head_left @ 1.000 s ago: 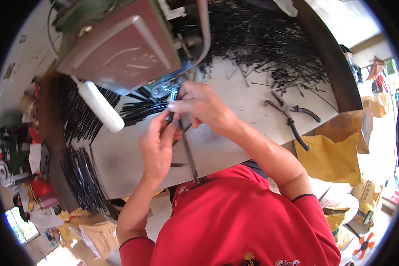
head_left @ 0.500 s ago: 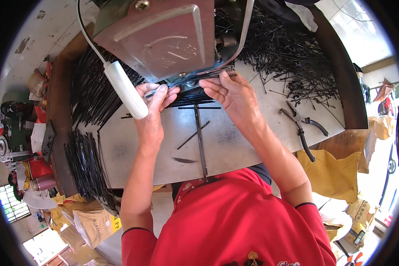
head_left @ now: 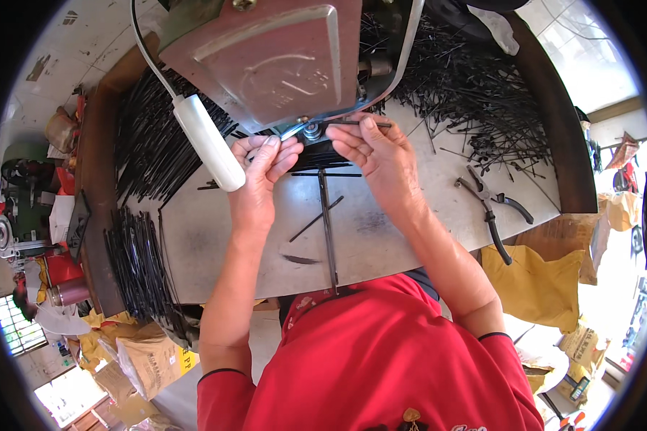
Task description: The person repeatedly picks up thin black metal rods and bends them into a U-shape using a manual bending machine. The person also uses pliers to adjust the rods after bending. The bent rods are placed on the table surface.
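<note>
1. Worktop [head_left: 366, 251], head view: black strips piled far left [head_left: 154, 147] and far right [head_left: 474, 93]; pliers [head_left: 487, 205] at right.
2. Machine [head_left: 280, 65]: far centre; white tubular fitting [head_left: 208, 144] at its left.
3. Left hand [head_left: 260, 169]: fingers pinched on thin strip [head_left: 292, 131], beneath machine edge.
4. Right hand [head_left: 382, 154]: fingers clamped on dark strip [head_left: 343, 123], just right; whether both pieces join, cannot tell.

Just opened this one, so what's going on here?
A person in a red shirt is working with both hands right under the front of a machine. The left hand pinches a thin piece, and the right hand holds a dark strip; whether these are one length is hard to tell. Pliers lie on the table to the right, in neither hand. More strips lie to the left, with a looser heap to the right.
</note>
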Motion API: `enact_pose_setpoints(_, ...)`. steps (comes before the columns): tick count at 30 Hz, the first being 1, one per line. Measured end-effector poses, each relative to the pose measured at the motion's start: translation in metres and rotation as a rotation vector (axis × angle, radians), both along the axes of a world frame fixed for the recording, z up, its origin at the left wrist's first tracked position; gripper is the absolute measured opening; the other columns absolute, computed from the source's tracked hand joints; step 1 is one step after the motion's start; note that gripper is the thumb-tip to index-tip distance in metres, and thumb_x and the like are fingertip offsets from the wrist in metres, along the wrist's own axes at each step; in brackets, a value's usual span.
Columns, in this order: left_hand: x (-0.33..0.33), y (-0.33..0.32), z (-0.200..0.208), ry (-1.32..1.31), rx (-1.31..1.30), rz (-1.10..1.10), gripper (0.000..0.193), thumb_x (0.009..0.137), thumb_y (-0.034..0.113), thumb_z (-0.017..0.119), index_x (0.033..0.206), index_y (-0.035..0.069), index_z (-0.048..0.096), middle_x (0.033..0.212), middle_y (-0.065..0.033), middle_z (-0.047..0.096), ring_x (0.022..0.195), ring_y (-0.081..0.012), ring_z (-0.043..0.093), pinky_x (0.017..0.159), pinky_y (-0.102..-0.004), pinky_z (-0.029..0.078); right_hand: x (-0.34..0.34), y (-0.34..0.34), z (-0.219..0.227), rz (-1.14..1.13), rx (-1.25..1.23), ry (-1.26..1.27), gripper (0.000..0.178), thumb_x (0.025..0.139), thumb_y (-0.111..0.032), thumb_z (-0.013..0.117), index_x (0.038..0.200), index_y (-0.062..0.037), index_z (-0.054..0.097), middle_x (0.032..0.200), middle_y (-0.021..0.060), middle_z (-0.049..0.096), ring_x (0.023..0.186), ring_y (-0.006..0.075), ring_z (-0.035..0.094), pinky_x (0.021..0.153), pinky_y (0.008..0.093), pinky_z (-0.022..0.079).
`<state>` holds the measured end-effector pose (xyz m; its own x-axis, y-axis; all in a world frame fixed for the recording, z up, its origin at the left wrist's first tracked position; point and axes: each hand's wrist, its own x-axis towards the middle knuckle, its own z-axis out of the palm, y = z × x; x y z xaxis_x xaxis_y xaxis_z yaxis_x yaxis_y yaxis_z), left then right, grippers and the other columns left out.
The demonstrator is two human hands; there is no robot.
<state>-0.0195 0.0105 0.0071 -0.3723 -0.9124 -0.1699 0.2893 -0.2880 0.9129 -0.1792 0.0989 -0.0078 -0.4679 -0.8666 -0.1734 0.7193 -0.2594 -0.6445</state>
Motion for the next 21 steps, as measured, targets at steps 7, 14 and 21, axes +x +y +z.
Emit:
enact_pose_setpoints(7, 0.004, -0.003, 0.0, -0.02, 0.059, -0.015, 0.016, 0.088, 0.003, 0.06, 0.096, -0.001, 0.047, 0.09, -0.0223, 0.065, 0.081, -0.0262, 0.069, 0.069, -0.0262, 0.059, 0.006, 0.005, 0.011, 0.0, 0.045, 0.107, 0.024, 0.096, -0.019, 0.051, 0.106, 0.003, 0.048, 0.103, 0.0227, 0.062, 0.097, 0.0294, 0.065, 0.084, 0.0348, 0.054)
enact_pose_setpoints(14, 0.0, -0.011, 0.015, -0.205, -0.054, -0.004, 0.016, 0.087, 0.004, 0.06, 0.098, 0.0, 0.05, 0.088, -0.0209, 0.066, 0.077, -0.0253, 0.069, 0.067, -0.0268, 0.058, -0.03, -0.007, 0.01, 0.168, 0.128, 0.09, 0.029, 0.095, -0.024, 0.054, 0.105, 0.0036, 0.048, 0.095, 0.0204, 0.063, 0.086, 0.0292, 0.068, 0.072, 0.0304, 0.058)
enact_pose_setpoints(21, 0.001, -0.011, 0.014, -0.232, -0.045, 0.033, 0.029, 0.085, 0.005, 0.063, 0.11, 0.001, 0.05, 0.096, -0.0185, 0.065, 0.088, -0.026, 0.068, 0.072, -0.0271, 0.054, -0.024, -0.012, 0.011, 0.07, 0.023, -0.026, 0.017, 0.09, -0.015, 0.055, 0.097, -0.0006, 0.05, 0.091, 0.0185, 0.065, 0.076, 0.0275, 0.07, 0.063, 0.0312, 0.059)
